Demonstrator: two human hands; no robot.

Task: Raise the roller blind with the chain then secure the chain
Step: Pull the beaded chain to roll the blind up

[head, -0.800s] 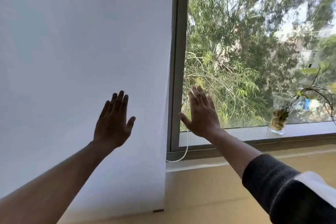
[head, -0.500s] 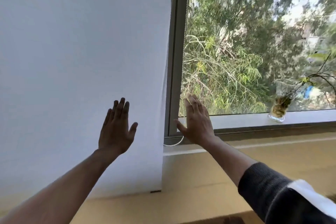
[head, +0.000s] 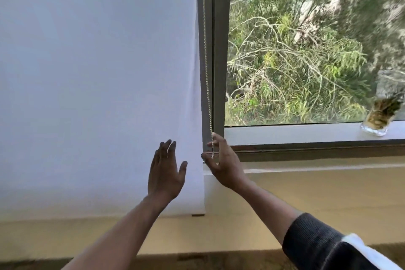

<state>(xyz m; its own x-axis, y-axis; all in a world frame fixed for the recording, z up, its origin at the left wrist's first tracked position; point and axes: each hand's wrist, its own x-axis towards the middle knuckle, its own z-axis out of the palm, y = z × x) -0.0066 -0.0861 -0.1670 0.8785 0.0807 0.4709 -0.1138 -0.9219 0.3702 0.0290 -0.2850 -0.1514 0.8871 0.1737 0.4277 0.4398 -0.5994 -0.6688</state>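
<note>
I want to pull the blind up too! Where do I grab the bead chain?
Probably low on the bead chain, where the right hand has it between its fingers and thumb. It hangs straight down the window frame, right of the blind, so come in from the window side and pinch it.

right hand (head: 223, 164) pinching bead chain (head: 207, 68), left hand (head: 164, 173) flat before lowered white blind (head: 98, 72)

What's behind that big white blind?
The white roller blind covers nearly everything behind it, so that part cannot be seen. Only a strip of grey window frame shows past its right edge, where the bead chain hangs down to the right hand.
</note>
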